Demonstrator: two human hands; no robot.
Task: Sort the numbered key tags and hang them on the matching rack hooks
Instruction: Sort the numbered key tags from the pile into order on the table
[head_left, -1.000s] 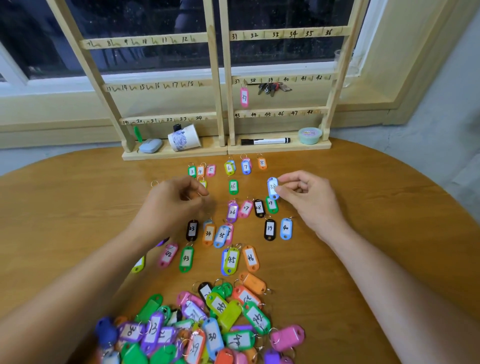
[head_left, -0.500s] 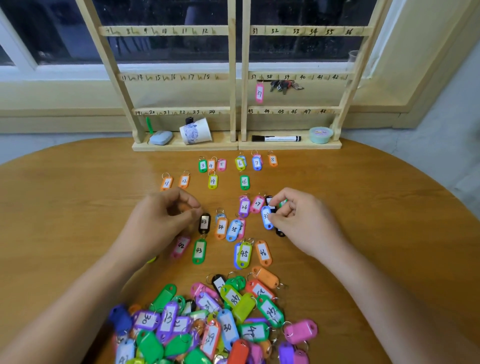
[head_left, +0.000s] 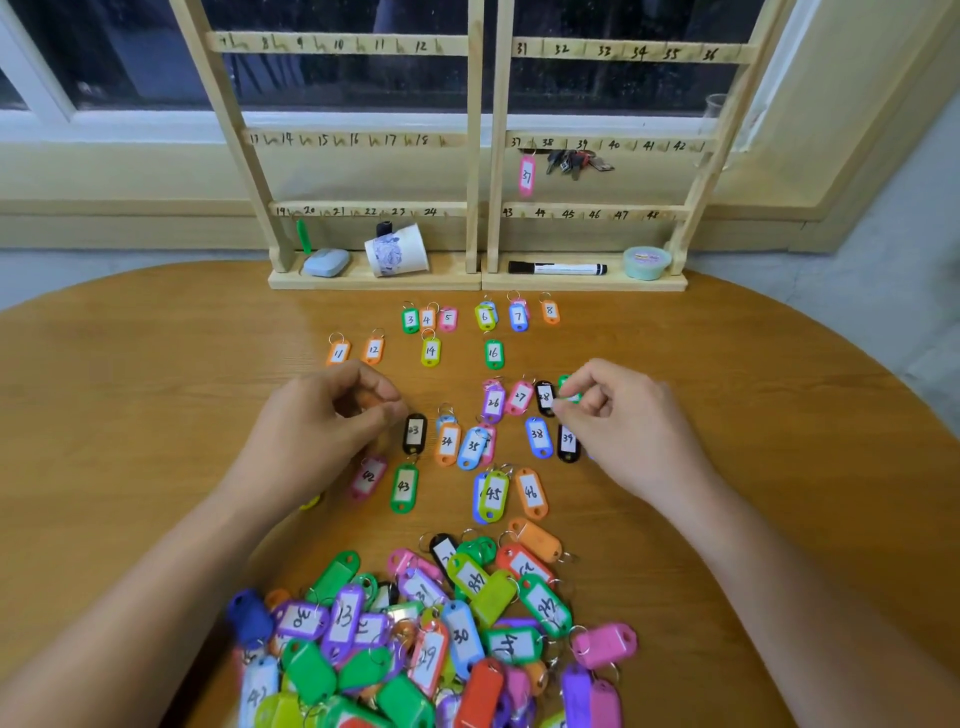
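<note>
Key tags (head_left: 415, 639) lie heaped at the table's (head_left: 156, 415) near edge, with sorted rows mid-table before the rack (head_left: 480, 156) at the far edge. The right hand (head_left: 623, 431) pinches a green tag (head_left: 566, 384). The left hand (head_left: 311, 431) is curled; whether it holds anything is unclear. A tipped paper cup (head_left: 397, 254) and a lidded tub (head_left: 647, 262) sit on the rack's base, contents hidden.

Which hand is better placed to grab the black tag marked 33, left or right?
Left, probably. The left hand has its curled fingertips right beside black tag 33, while the right hand is busy pinching a green tag beyond the black tag 28.
</note>
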